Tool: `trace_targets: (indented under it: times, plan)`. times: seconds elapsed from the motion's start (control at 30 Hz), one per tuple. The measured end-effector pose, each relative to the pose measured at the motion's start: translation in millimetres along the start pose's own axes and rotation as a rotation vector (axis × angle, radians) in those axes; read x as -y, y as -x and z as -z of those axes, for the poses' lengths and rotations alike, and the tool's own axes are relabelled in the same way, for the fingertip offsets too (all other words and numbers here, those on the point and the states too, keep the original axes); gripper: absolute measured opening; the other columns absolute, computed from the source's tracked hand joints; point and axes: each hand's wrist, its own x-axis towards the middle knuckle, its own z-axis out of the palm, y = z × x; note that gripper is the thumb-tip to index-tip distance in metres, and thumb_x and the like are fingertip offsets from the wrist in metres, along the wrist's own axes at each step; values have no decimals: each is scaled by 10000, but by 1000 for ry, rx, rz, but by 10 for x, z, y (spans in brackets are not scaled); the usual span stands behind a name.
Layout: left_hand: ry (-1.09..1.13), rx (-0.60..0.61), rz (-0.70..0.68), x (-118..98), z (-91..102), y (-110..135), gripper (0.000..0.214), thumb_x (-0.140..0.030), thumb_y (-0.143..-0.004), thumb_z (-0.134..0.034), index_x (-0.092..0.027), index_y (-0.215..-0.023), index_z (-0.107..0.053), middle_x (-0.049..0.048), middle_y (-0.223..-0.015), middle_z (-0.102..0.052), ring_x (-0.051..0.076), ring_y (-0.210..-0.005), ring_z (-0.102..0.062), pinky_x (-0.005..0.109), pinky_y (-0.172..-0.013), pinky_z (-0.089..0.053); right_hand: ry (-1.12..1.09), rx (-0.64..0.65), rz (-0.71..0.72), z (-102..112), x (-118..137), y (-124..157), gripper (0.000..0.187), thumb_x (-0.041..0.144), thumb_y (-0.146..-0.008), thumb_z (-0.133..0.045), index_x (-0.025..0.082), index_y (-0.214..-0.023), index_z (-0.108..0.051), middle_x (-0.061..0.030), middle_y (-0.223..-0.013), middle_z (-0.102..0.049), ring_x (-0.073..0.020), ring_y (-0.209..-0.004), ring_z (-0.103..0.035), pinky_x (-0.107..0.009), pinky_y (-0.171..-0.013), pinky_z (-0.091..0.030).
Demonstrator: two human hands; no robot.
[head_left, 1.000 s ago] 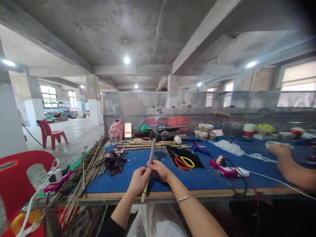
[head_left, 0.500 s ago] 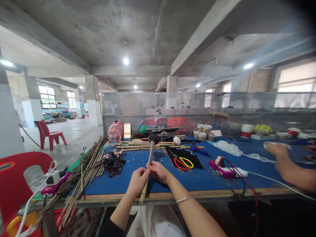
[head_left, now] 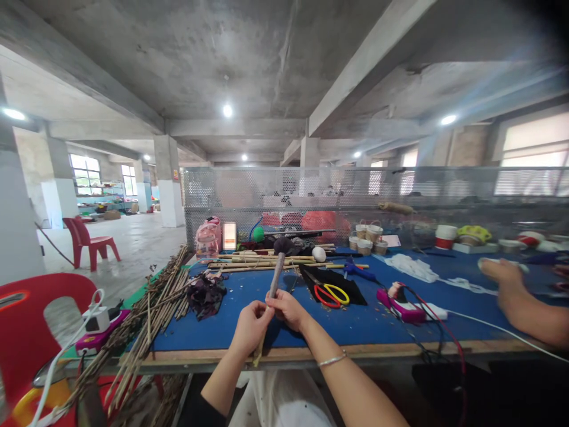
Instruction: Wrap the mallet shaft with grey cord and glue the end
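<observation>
Both hands grip one stick (head_left: 276, 275) above the front edge of the blue table. Its upper part is covered in something grey, and its lower end is bare and straw-coloured. My left hand (head_left: 253, 323) is closed around the lower part. Just above it, my right hand (head_left: 287, 308) pinches the stick with thumb and fingers. A dark round head (head_left: 284, 245) shows at the stick's far end; whether it is joined to it I cannot tell. To the right, scissors (head_left: 331, 295) with red and yellow handles lie on black cloth (head_left: 355, 287).
Dry stalks (head_left: 151, 320) are heaped at the left edge, beside crumpled dark fabric (head_left: 205, 295). Bamboo sticks (head_left: 249, 265) lie behind my hands. A blue glue gun (head_left: 358, 270) and a purple power strip (head_left: 400, 305) with cables are on the right. A co-worker's arm (head_left: 515, 296) reaches in at far right.
The stick's far end has swung a little to the right, and its dark head with it. Both hands keep their grip in nearly the same place.
</observation>
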Motion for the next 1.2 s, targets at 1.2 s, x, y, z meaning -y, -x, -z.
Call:
trace_targets:
  times: [1.2]
  plan:
    - [368, 330, 158, 88, 112, -575, 895, -210, -591, -789, -48, -1343, -333, -87, -479, -507, 58, -410, -454, 179, -435, -322, 20, -11, -33, 272, 23, -301, 380, 370, -556, -747, 173, -755, -489, 117, -402, -388, -16, -312, -210, -205, -357, -61]
